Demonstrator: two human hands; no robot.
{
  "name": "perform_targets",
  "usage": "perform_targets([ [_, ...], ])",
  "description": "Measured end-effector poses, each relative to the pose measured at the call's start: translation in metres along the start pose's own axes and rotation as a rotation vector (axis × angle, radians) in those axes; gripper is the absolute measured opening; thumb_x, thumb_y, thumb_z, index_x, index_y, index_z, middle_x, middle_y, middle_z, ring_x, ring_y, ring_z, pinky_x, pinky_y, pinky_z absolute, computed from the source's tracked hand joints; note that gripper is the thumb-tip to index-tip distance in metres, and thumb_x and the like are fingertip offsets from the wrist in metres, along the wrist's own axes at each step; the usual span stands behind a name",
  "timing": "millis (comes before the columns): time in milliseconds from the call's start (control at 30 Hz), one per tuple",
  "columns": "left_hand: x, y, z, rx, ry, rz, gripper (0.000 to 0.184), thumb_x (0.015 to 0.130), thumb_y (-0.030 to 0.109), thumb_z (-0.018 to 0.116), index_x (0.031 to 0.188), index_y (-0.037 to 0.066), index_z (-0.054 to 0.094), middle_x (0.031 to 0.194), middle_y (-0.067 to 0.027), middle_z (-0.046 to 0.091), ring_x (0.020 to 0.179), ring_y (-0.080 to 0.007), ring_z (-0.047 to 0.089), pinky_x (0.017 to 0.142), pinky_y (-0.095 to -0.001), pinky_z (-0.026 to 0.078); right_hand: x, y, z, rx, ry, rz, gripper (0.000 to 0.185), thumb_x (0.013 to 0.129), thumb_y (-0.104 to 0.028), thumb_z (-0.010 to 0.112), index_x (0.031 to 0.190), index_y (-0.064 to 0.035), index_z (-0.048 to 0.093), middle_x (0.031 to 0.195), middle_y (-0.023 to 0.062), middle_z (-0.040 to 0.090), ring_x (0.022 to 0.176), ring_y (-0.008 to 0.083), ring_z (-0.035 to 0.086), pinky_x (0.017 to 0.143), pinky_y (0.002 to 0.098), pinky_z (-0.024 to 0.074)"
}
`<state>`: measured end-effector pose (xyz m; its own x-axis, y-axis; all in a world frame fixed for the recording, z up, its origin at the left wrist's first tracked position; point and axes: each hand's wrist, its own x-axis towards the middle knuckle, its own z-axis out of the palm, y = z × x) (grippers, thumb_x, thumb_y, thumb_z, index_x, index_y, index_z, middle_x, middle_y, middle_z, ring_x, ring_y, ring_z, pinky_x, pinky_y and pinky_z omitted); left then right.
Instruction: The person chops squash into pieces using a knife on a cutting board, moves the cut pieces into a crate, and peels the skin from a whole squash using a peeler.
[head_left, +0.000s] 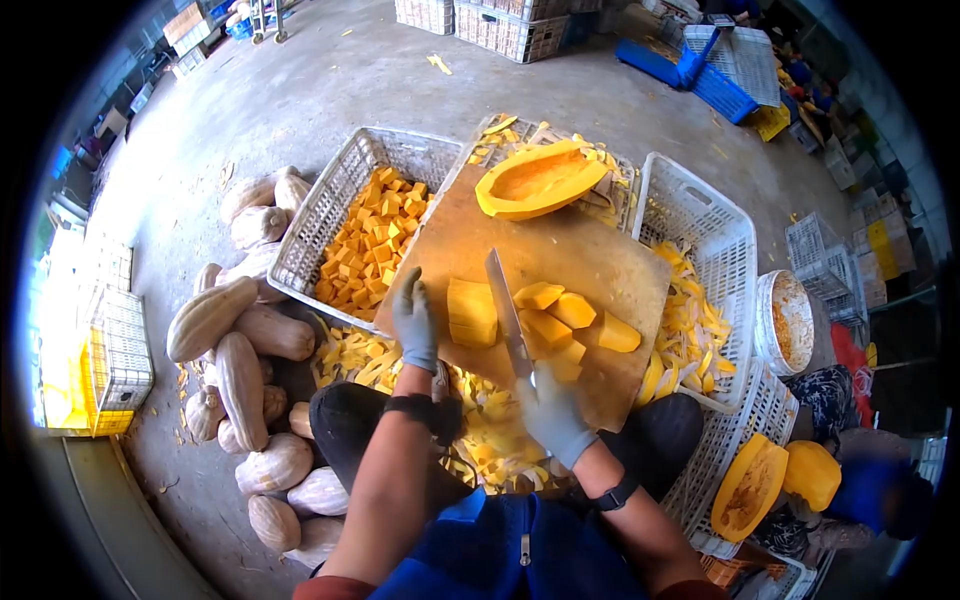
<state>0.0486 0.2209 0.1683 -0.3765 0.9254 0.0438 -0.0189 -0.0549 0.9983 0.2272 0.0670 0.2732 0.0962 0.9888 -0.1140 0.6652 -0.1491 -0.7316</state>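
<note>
On the wooden board (450, 215) my gloved right hand (555, 415) is wrapped round the handle of a long knife (507, 310), its blade pointing away from me. The blade lies between a block of sliced pumpkin (471, 312) and several loose pumpkin pieces (545, 330) to its right. My gloved left hand (413, 320) is at the board's left edge, just left of the block, with its fingers extended and nothing visible in it. A hollowed pumpkin half (540, 182) rests at the board's far end.
Left of the board stands a crate (300, 240) with pumpkin cubes; on the right, a crate (745, 270) of peels and a white bucket (765, 325). Whole pumpkins (240, 390) lie on the floor at left. Another person (880, 490) is at the lower right, near cut pumpkin halves (750, 487).
</note>
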Motion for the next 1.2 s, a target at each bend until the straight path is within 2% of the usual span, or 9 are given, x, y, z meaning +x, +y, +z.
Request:
perform_targets([
  [100,0.017,-0.011,-0.019,0.278,-0.108,0.274,0.024,0.09,0.012,0.055,0.111,0.004,0.064,0.114,-0.0154,0.063,0.113,-0.0337,0.054,0.097,-0.0364,0.041,0.002,-0.019,0.005,0.053,-0.029,0.025,0.022,0.091,-0.024,0.052,0.098,-0.0038,0.047,0.076,0.0253,0.061,0.074,0.0451,0.059,0.065,0.0505,0.0475],
  [333,0.009,-0.004,0.0,0.719,-0.482,0.547,0.028,0.091,0.024,0.052,0.114,0.014,0.063,0.124,-0.0064,0.06,0.124,-0.0309,0.046,0.109,-0.0488,0.024,-0.001,-0.046,0.021,0.053,-0.008,0.074,0.024,0.092,-0.023,0.05,0.1,-0.0017,0.044,0.079,0.029,0.06,0.077,0.0475,0.058,0.066,0.0526,0.0461],
  [567,-0.018,-0.001,0.006,0.74,-0.282,0.545,0.027,0.091,0.024,0.05,0.111,0.008,0.058,0.12,-0.0104,0.058,0.12,-0.0305,0.047,0.107,-0.0489,0.027,-0.005,-0.042,0.035,-0.078,-0.003,0.052,0.03,0.092,-0.026,0.047,0.103,0.0007,0.042,0.079,0.0313,0.059,0.075,0.0488,0.058,0.065,0.0537,0.0455],
  [667,-0.019,0.003,0.006,0.744,-0.282,0.557,0.025,0.091,0.023,0.051,0.109,0.007,0.058,0.117,-0.011,0.058,0.119,-0.0311,0.047,0.105,-0.0488,0.029,0.002,-0.055,0.022,-0.179,-0.167,0.166,0.03,0.093,-0.026,0.045,0.106,0.0014,0.042,0.08,0.0312,0.06,0.073,0.0481,0.058,0.066,0.0542,0.0464],
  [833,-0.016,0.002,0.007,0.811,-0.311,0.535,0.026,0.09,0.024,0.051,0.108,0.007,0.058,0.117,-0.0105,0.058,0.119,-0.0305,0.047,0.105,-0.0486,0.029,0.032,-0.043,0.047,-0.444,-0.166,0.027,0.032,0.093,-0.027,0.046,0.109,0.0004,0.043,0.079,0.0246,0.062,0.073,0.0443,0.061,0.065,0.0499,0.0481],
  [933,-0.016,-0.005,0.008,0.794,-0.282,0.555,0.026,0.091,0.025,0.051,0.108,0.007,0.058,0.118,-0.0104,0.057,0.119,-0.0303,0.047,0.106,-0.0487,0.029,0.047,-0.014,0.073,-0.541,-0.025,-0.073,0.035,0.093,-0.032,0.046,0.107,0.0004,0.046,0.08,0.0235,0.062,0.069,0.0413,0.061,0.06,0.0474,0.0477],
  [1000,-0.02,-0.006,0.006,0.788,-0.282,0.557,0.028,0.091,0.026,0.05,0.11,0.007,0.058,0.119,-0.0107,0.057,0.119,-0.0303,0.047,0.106,-0.0485,0.029,0.043,-0.004,0.076,-0.336,0.076,-0.072,0.034,0.092,-0.031,0.048,0.105,0.0006,0.047,0.079,0.022,0.062,0.065,0.0389,0.061,0.058,0.0466,0.0465],
  [1100,-0.017,-0.003,0.006,0.739,-0.29,0.556,0.028,0.091,0.025,0.051,0.112,0.008,0.059,0.12,-0.0108,0.057,0.119,-0.0301,0.048,0.106,-0.0481,0.029,0.04,-0.013,0.047,0.062,0.03,0.134,0.025,0.091,-0.025,0.054,0.093,-0.0012,0.05,0.077,0.0231,0.06,0.071,0.0421,0.06,0.059,0.0477,0.0456],
  [1200,-0.009,-0.007,0.001,0.179,-0.268,0.135,0.027,0.091,0.023,0.052,0.111,0.007,0.061,0.122,-0.0102,0.057,0.12,-0.0305,0.048,0.107,-0.0478,0.028,0.038,-0.033,0.005,0.117,0.135,0.014,0.024,0.091,-0.023,0.056,0.094,-0.0005,0.047,0.069,0.0213,0.06,0.063,0.04,0.06,0.053,0.044,0.044],
])
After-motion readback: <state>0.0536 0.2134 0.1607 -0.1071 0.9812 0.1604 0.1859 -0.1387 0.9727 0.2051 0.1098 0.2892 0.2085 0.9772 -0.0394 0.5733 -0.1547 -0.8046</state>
